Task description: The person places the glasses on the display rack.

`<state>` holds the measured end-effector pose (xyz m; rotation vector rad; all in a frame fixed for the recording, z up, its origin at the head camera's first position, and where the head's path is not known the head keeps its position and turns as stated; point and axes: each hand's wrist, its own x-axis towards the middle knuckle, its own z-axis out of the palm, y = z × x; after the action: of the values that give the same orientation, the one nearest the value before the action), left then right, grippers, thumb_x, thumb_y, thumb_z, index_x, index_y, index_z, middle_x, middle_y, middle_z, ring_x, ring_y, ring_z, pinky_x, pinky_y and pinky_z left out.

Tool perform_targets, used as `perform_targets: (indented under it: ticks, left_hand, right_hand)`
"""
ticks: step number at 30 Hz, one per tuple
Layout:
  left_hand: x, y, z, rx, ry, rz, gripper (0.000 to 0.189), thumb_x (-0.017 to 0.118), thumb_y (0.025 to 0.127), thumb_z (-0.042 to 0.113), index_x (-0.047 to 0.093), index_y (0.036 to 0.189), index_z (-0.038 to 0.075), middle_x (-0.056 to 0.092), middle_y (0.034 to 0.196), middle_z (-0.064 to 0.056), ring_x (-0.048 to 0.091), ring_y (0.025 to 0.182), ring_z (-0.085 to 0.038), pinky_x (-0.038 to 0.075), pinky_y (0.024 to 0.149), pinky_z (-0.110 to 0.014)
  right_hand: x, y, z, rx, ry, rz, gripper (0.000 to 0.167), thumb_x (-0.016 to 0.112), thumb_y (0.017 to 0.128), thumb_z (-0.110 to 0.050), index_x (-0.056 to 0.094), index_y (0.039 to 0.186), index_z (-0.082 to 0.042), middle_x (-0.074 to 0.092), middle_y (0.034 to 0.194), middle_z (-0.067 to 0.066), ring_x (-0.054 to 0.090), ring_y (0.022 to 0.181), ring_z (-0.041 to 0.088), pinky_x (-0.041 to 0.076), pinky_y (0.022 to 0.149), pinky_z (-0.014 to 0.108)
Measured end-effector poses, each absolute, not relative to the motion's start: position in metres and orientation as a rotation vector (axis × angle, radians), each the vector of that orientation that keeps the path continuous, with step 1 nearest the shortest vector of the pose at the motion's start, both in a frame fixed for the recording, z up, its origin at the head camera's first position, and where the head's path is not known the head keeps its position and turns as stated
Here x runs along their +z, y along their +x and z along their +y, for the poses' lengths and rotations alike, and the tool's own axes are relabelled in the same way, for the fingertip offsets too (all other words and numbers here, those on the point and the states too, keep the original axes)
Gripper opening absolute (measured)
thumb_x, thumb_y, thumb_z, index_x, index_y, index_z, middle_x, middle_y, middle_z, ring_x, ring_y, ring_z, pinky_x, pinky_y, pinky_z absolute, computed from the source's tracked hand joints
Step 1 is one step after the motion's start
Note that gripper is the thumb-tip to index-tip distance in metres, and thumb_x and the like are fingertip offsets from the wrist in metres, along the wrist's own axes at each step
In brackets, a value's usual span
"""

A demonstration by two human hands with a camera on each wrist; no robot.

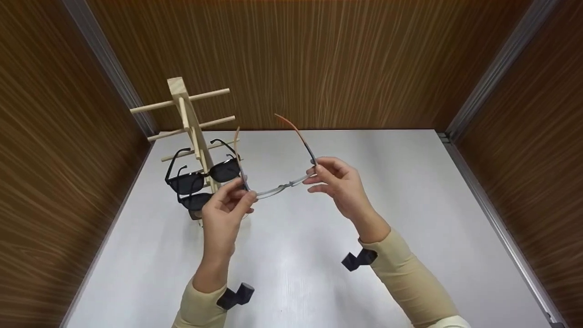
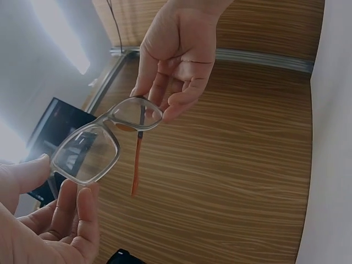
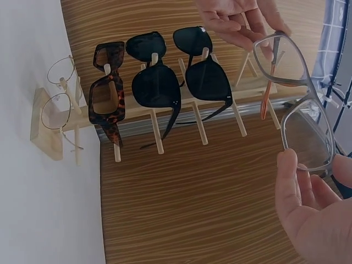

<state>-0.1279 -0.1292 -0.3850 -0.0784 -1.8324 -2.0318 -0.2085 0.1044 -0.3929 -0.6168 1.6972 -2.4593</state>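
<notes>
A pair of clear grey-framed eyeglasses with orange-tipped temples is held up above the table, temples unfolded and pointing away. My left hand pinches the frame at its left hinge corner. At the opposite corner, my right hand pinches the frame between thumb and fingers. Both lenses of the eyeglasses show in the left wrist view. Just behind my left hand stands a wooden display rack; black sunglasses hang on it, and the left hand partly hides its lower part in the head view.
In the right wrist view the rack also bears tortoiseshell sunglasses and thin wire-rimmed glasses. Its upper wooden pegs jut out to both sides. A white table lies below, with wood-grain panels around it.
</notes>
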Motion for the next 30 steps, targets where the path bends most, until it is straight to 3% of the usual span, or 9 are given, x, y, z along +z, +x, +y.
perform_targets:
  ticks: [21,30]
  left_hand:
    - [-0.368,-0.115,-0.164,-2.043,-0.089,-1.625,0.038,0.068,0.081,-0.005,0.055,0.115,-0.013,0.061,0.086,-0.015,0.063,0.073,-0.021,0.055,0.059,-0.030]
    - [-0.359,-0.111,-0.179,-2.007,-0.028,-1.641,0.038,0.068,0.082,-0.002,0.055,0.115,-0.013,0.061,0.084,-0.015,0.063,0.072,-0.023,0.054,0.058,-0.029]
  right_hand:
    - [-0.370,-0.222,0.058,-2.364,-0.743,1.617,0.025,0.060,0.091,-0.011,0.058,0.112,0.002,0.060,0.098,0.024,0.065,0.084,0.030,0.055,0.071,0.039]
    - [-0.361,-0.223,0.039,-2.306,-0.711,1.671,0.026,0.059,0.092,-0.011,0.056,0.115,0.003,0.062,0.097,0.018,0.065,0.085,0.032,0.054,0.073,0.042]
